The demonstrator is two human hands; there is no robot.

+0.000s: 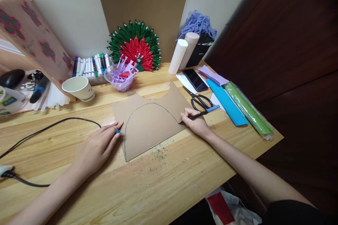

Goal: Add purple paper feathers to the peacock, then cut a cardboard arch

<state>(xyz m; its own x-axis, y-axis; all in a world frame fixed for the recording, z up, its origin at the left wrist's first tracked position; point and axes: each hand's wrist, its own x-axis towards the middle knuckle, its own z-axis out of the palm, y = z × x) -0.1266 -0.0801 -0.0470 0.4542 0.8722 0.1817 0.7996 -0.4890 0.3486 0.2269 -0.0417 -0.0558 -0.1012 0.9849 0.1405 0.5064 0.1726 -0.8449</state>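
A brown cardboard piece (150, 123) lies flat on the wooden table (163, 182), with a curved arch line drawn on it. My right hand (196, 124) is closed on a black pen with a blue end (203, 113), its tip touching the cardboard's right edge at the line's end. My left hand (99, 146) rests flat on the table with its fingers on the cardboard's left edge. A small blue pen cap (117, 131) peeks out under its fingertips.
Black scissors (199, 101), a phone (194, 79), blue and green paper rolls (237, 105), a paper cup (78, 88), markers (91, 66), a bowl of paper scraps (121, 76), a red-green fan ornament (136, 45), white rolls (182, 54). A black cable (52, 124) crosses the left.
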